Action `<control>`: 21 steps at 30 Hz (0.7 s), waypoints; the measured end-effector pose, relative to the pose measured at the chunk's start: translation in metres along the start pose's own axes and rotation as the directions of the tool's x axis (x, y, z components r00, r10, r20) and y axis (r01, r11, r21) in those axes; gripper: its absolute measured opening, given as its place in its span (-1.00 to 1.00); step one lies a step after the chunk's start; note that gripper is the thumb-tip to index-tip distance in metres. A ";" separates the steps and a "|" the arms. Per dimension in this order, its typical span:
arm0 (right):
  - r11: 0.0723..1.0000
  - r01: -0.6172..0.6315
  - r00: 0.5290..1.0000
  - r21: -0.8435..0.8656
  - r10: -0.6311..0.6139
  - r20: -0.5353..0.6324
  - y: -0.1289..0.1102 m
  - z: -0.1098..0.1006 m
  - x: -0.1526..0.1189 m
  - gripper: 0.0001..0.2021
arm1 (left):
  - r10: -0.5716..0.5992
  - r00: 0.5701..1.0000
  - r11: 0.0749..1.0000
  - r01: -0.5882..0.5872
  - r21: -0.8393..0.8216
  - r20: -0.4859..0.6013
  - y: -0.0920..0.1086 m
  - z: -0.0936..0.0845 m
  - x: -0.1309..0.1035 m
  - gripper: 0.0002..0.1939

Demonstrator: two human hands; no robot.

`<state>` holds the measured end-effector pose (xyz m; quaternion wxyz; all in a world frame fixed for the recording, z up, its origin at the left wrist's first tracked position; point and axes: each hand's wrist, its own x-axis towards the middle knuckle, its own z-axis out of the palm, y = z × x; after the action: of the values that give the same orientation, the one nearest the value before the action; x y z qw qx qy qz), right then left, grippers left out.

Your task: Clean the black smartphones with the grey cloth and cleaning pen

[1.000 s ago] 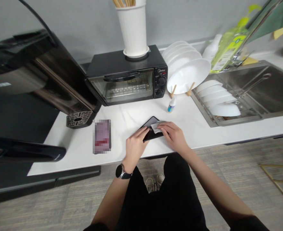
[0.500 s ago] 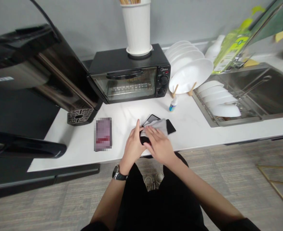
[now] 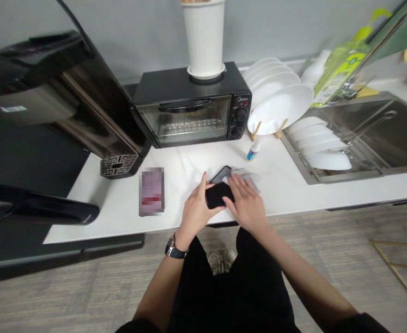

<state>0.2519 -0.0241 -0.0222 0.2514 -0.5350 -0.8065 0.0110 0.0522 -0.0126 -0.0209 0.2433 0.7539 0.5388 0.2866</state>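
On the counter in front of me lies a flat black phone-like slab (image 3: pixel 219 195). My left hand (image 3: pixel 197 210) grips its left end between thumb and fingers. A grey cloth (image 3: pixel 246 175), blurred by motion, is under the fingers of my right hand (image 3: pixel 249 204), which press it down at the slab's right side. The right thumb lies across the slab's near right part. Behind the slab shows a second flat piece with a dark rim and grey face (image 3: pixel 220 175); whether the two are joined I cannot tell. A small white-and-blue bottle (image 3: pixel 253 151) stands upright beyond the right hand.
A pixelated purple flat item (image 3: pixel 152 192) lies on the white counter (image 3: pixel 179 162) to the left. Behind are a black toaster oven (image 3: pixel 189 121) and racked white plates (image 3: pixel 282 108). A coffee-machine-like black appliance (image 3: pixel 118 164) stands left, a sink (image 3: pixel 397 120) right.
My right hand and the cloth have slid right, uncovering more of the black slab. My left hand keeps its grip on the left end. The whole view has shifted slightly.
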 end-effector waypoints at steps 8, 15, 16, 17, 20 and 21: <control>0.972 0.158 0.979 0.176 -0.177 0.098 -0.031 -0.009 -0.025 -0.51 | -0.062 0.998 0.997 0.061 0.054 0.013 0.000 -0.001 -0.002 0.17; 0.999 -0.033 0.999 -0.022 0.033 -0.011 0.027 -0.018 -0.008 -0.44 | -0.037 0.999 0.999 0.038 -0.029 0.019 0.005 -0.001 0.001 0.27; 0.999 -0.035 0.999 -0.012 0.034 -0.015 0.017 -0.010 -0.002 -0.41 | -0.037 0.999 0.999 0.037 -0.025 0.021 0.004 -0.001 0.001 0.25; 1.000 -0.021 1.000 0.008 0.021 -0.007 0.003 -0.002 0.002 -0.39 | -0.030 0.999 0.999 0.031 -0.018 0.025 0.003 -0.002 0.001 0.22; 0.996 0.035 0.999 0.084 -0.038 0.038 -0.044 0.016 0.005 -0.32 | -0.003 0.999 0.999 0.002 0.032 0.039 -0.002 -0.002 -0.002 0.13; 0.993 0.051 0.997 0.106 -0.056 0.050 -0.054 0.017 0.001 -0.31 | -0.012 0.999 0.998 0.009 0.058 0.039 -0.002 -0.001 -0.003 0.10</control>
<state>0.1981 -0.0424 -0.0215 0.2581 -0.4989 -0.8251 0.0607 0.0489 -0.0146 -0.0221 0.2334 0.7634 0.5459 0.2545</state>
